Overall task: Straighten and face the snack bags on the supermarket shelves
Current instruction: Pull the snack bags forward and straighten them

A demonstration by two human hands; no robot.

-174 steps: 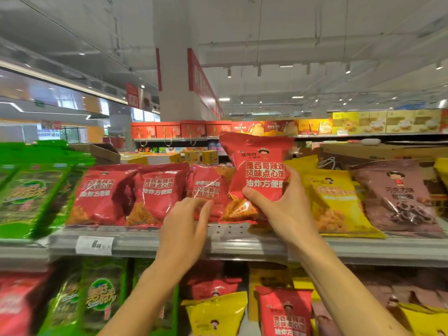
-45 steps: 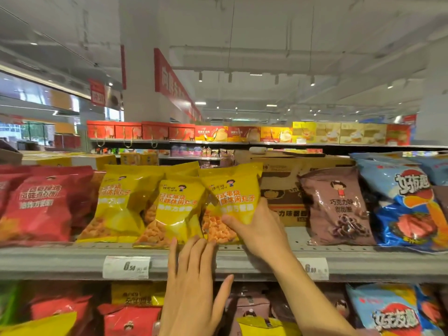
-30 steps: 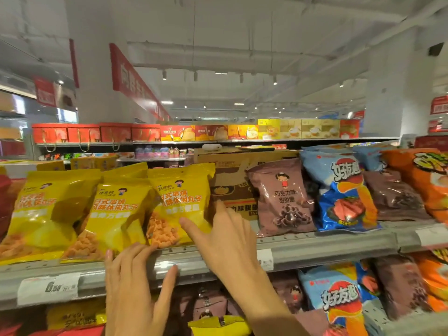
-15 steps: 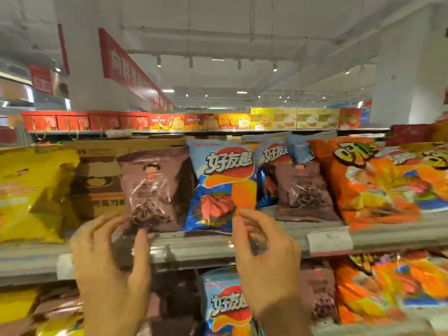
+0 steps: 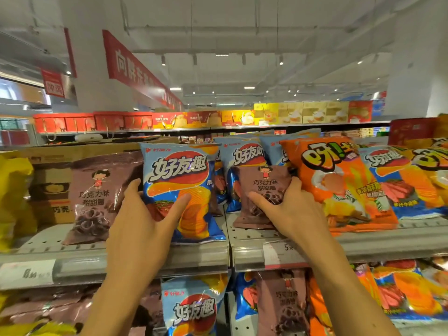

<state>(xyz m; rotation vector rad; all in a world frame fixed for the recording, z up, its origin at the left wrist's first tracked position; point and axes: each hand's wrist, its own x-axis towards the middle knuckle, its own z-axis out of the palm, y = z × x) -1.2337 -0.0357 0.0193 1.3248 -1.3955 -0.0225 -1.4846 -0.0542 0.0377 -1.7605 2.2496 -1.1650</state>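
Snack bags: your left hand [image 5: 143, 221] grips the glossy blue crisp bag [image 5: 181, 190], fingers [image 5: 178, 207] spread; your right hand [image 5: 288, 209] clasps the small brown chocolate-ring bag [image 5: 260, 190] on the grey metal shelf [image 5: 242, 238].

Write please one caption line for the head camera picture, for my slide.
Left hand grips a blue chip bag, right hand a brown chocolate snack bag, on the supermarket shelf.

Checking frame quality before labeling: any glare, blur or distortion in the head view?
Head view: glare streaks on the blue chip bag under the left hand; brown bag in the right hand stays readable; edges soft; wide-angle bends the shelf rail.
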